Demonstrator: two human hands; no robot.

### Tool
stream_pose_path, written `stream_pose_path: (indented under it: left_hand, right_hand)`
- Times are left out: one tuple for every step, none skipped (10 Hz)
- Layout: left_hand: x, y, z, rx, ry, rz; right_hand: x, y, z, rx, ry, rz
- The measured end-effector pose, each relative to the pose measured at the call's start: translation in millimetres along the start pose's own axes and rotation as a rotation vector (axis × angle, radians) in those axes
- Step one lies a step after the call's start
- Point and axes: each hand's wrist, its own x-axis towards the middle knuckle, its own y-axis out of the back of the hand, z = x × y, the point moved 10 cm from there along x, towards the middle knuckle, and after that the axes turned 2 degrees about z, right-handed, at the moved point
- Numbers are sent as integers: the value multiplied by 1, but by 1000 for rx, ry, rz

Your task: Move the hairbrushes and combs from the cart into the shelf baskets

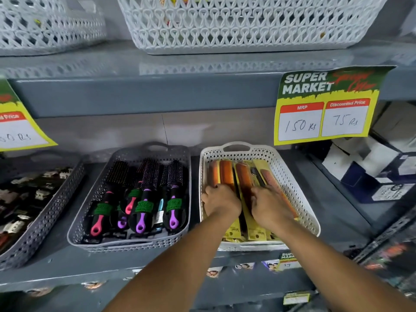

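Two bare forearms reach forward from the bottom edge into a white perforated plastic basket [299, 190] on the grey metal shelf [56, 262]. Inside it lie orange and brown combs in yellow card packs [227, 174], side by side and pointing away from the camera. The left hand [221, 200] rests on the packs at the left side, fingers curled down on them. The right hand [271, 206] lies on the packs at the right, fingers bent and close together; whether it pinches one, I cannot tell. Just beside, to the left, a grey perforated basket [90, 199] holds round hairbrushes with pink and purple handles [146, 192].
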Motion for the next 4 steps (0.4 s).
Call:
stream_pose_path:
  left_hand:
    - [-4,3,3,22,-47,-13]
    - [-14,12,10,59,-163,-18]
    - [-28,32,19,113,-387,51]
    - [-42,59,20,129,-562,172]
  right_hand:
    - [-3,4,-1,-29,52,32]
    - [-10,11,-5,3,87,67]
    - [-21,23,-19,-12,180,188]
    - [-38,41,-39,-51,243,326]
